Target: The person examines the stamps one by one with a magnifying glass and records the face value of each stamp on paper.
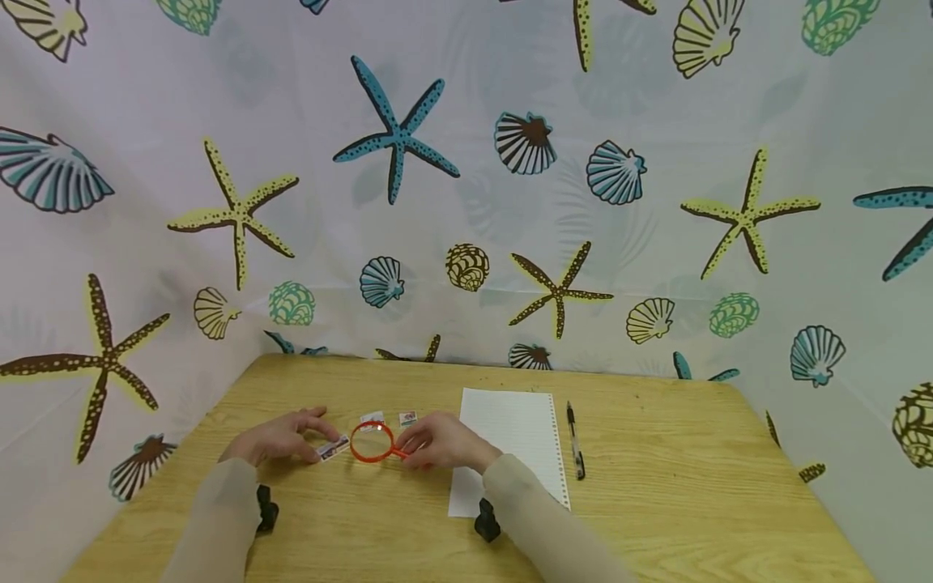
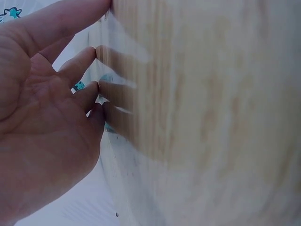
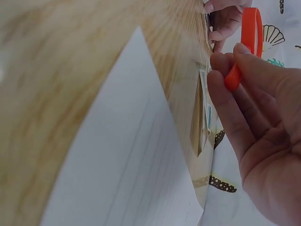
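Observation:
My right hand [image 1: 445,441] pinches the handle of a red magnifying glass [image 1: 392,451] between thumb and fingers, and its round lens is raised over the table. The orange-red rim [image 3: 258,33] also shows in the right wrist view. My left hand [image 1: 287,436] touches a small printed stamp-like paper [image 1: 333,448] on the table, with thumb and index fingertips at its edges. In the left wrist view its fingers [image 2: 77,68] are extended, tips at the tabletop. Two more small stamp-like papers lie behind the lens, one pale [image 1: 372,417], one with a coloured picture [image 1: 407,419].
A lined sheet of paper [image 1: 510,429] with a perforated right edge lies partly under my right forearm. Right of it rests a black pen [image 1: 576,441]. The wooden table [image 1: 678,486] meets a white curtain [image 1: 466,219] printed with shells and starfish.

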`<act>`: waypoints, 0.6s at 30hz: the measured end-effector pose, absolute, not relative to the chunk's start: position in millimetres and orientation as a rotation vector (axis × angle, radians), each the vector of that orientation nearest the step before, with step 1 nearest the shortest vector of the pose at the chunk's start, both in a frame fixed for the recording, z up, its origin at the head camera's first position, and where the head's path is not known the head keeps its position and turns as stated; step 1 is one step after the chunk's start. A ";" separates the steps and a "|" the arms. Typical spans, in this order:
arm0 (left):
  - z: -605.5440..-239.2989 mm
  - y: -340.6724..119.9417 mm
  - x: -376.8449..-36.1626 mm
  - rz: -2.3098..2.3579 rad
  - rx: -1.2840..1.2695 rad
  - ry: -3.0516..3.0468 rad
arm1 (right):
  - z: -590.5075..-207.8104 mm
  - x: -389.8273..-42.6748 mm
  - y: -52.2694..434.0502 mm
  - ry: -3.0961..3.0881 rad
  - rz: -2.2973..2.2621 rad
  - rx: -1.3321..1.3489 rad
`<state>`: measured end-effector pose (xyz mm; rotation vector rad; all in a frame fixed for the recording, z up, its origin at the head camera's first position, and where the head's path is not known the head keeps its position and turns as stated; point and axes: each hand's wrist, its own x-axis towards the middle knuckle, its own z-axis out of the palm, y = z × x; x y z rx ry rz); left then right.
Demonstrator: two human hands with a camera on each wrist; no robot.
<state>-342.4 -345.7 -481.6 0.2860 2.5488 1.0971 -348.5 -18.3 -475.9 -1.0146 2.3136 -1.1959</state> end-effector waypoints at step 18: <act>-482.0 -346.0 -343.6 1.110 0.256 2.532 | -472.2 -338.2 -37.5 2.306 -1.207 -1.067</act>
